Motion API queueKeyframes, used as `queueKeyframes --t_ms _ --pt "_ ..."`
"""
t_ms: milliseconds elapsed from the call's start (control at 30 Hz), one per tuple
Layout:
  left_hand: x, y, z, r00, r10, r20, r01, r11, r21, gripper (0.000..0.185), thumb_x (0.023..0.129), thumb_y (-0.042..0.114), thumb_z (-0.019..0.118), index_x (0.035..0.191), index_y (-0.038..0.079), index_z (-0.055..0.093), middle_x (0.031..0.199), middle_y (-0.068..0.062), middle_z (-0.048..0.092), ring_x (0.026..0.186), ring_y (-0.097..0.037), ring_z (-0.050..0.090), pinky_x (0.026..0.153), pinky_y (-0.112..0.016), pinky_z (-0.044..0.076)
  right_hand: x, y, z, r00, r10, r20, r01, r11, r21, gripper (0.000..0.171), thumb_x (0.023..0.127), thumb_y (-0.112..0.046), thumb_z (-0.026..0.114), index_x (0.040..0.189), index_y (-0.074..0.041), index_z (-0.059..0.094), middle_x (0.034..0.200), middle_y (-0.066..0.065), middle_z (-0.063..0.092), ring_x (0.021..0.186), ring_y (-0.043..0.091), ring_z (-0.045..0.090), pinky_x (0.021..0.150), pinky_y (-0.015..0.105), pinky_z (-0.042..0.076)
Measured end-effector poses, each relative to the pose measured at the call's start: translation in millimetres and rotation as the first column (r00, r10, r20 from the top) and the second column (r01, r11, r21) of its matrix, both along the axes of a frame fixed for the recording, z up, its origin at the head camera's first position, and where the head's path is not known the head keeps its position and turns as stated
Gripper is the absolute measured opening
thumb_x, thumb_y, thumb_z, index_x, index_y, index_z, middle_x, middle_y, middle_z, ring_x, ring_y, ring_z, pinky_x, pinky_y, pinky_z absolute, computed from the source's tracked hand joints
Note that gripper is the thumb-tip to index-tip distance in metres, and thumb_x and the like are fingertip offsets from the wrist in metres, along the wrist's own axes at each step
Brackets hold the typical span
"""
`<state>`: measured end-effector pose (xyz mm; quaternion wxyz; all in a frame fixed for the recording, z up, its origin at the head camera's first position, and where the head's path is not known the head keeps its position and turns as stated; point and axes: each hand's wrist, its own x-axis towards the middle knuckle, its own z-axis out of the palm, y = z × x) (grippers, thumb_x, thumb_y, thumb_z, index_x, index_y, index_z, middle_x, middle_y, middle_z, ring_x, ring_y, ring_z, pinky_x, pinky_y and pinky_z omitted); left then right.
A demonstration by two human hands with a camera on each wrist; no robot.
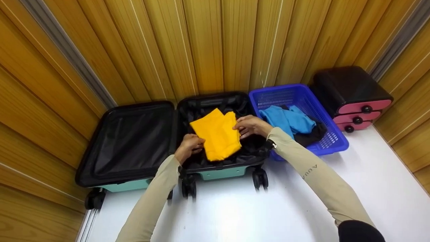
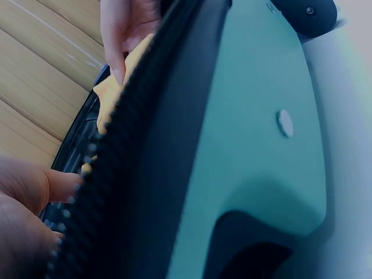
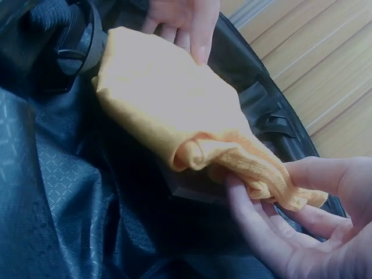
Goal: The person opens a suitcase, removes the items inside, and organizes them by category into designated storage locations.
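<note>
A folded yellow cloth garment hangs over the right half of an open suitcase, which has a black lining and a mint green shell. My left hand pinches the garment's left edge. On the opposite edge, my right hand grips the cloth. The right wrist view shows the right thumb on top of the folded layers with fingers beneath. In the left wrist view, the suitcase rim hides part of the left hand and most of the garment.
A blue plastic basket with blue clothing and dark clothing stands right of the suitcase. Beyond it is a dark drawer unit with pink fronts. The suitcase's other half lies left. Wood-panelled walls enclose the white floor.
</note>
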<state>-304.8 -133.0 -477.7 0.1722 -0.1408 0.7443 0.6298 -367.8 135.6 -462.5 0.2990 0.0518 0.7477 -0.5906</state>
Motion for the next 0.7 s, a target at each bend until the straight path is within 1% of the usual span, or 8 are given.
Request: queueKeyframes --t_ms 67,133,200,267,367,467,633,700 --pt "0.2 0.1 0.7 1.0 0.003 -0.005 -0.003 1.0 0.016 0.021 0.089 0.004 0.065 0.109 0.001 0.06 0.099 -0.013 0.068 0.079 -0.021 0.069 0.083 -0.037 0.059 0.5 2.2 2.7 1.0 0.013 0.003 -0.013 1.0 -0.025 0.021 0.088 -0.006 0.069 0.098 -0.013 0.051 0.08 0.004 0.057 0.067 0.019 0.062 0.067 0.035 0.06" --pt "0.3 -0.1 1.6 1.0 0.004 -0.013 -0.004 1.0 0.026 0.037 0.089 0.004 0.065 0.125 0.0 0.057 0.107 -0.016 0.067 0.083 -0.022 0.07 0.084 -0.039 0.059 1.1 4.1 5.7 1.0 0.025 0.007 -0.025 0.999 -0.046 0.02 0.089 -0.005 0.067 0.099 -0.012 0.051 0.079 0.004 0.058 0.067 0.02 0.062 0.069 0.038 0.061" --pt "0.6 -0.6 3.0 1.0 0.002 -0.021 -0.002 1.0 0.031 0.045 0.09 0.005 0.064 0.133 0.001 0.054 0.113 -0.018 0.066 0.086 -0.023 0.07 0.082 -0.04 0.06 1.5 6.0 8.9 0.999 0.03 0.016 -0.029 0.998 -0.062 0.02 0.09 -0.004 0.065 0.101 -0.012 0.051 0.077 0.004 0.061 0.066 0.02 0.064 0.072 0.041 0.061" --pt "0.9 -0.9 4.6 1.0 0.0 -0.031 0.001 0.999 0.033 0.047 0.09 0.006 0.064 0.136 0.003 0.053 0.116 -0.018 0.065 0.088 -0.023 0.07 0.081 -0.04 0.06 1.4 8.2 11.9 0.999 0.038 0.021 -0.036 0.996 -0.077 0.02 0.091 -0.003 0.064 0.102 -0.011 0.05 0.076 0.004 0.063 0.065 0.02 0.066 0.073 0.042 0.061" --pt "0.2 0.0 7.3 0.999 -0.005 -0.051 0.007 0.999 0.048 0.049 0.09 0.007 0.064 0.137 0.007 0.052 0.117 -0.017 0.064 0.089 -0.024 0.07 0.081 -0.04 0.06 0.6 13.3 17.0 0.999 0.041 0.015 -0.04 0.995 -0.089 0.019 0.091 -0.003 0.062 0.103 -0.01 0.05 0.076 0.004 0.065 0.066 0.021 0.068 0.072 0.042 0.061" --pt "-0.7 1.7 10.8 0.997 -0.01 -0.076 0.015 0.998 0.064 0.049 0.09 0.008 0.064 0.138 0.01 0.051 0.116 -0.017 0.065 0.089 -0.024 0.071 0.08 -0.04 0.06 0.2 20.3 22.7 0.999 0.054 -0.008 -0.054 0.994 -0.09 0.016 0.092 -0.004 0.061 0.103 -0.009 0.051 0.078 0.004 0.063 0.069 0.021 0.067 0.071 0.04 0.061" --pt "0.3 7.5 18.2 0.994 -0.026 -0.11 0.035 0.995 0.089 0.049 0.092 0.011 0.063 0.139 0.015 0.049 0.116 -0.016 0.064 0.092 -0.025 0.071 0.077 -0.037 0.061 2.3 34.5 30.6 0.996 0.075 -0.048 -0.078 0.994 -0.074 0.014 0.094 -0.008 0.059 0.105 -0.01 0.051 0.085 0.003 0.06 0.076 0.02 0.064 0.076 0.039 0.061" --pt "2.4 10.5 21.8 0.992 -0.029 -0.121 0.041 0.994 0.1 0.05 0.092 0.011 0.063 0.139 0.016 0.049 0.116 -0.015 0.065 0.092 -0.025 0.071 0.078 -0.038 0.061 4.2 41.0 33.8 0.995 0.081 -0.059 -0.085 0.993 -0.078 0.013 0.095 -0.008 0.059 0.104 -0.011 0.051 0.086 0.002 0.06 0.077 0.019 0.063 0.077 0.039 0.061"
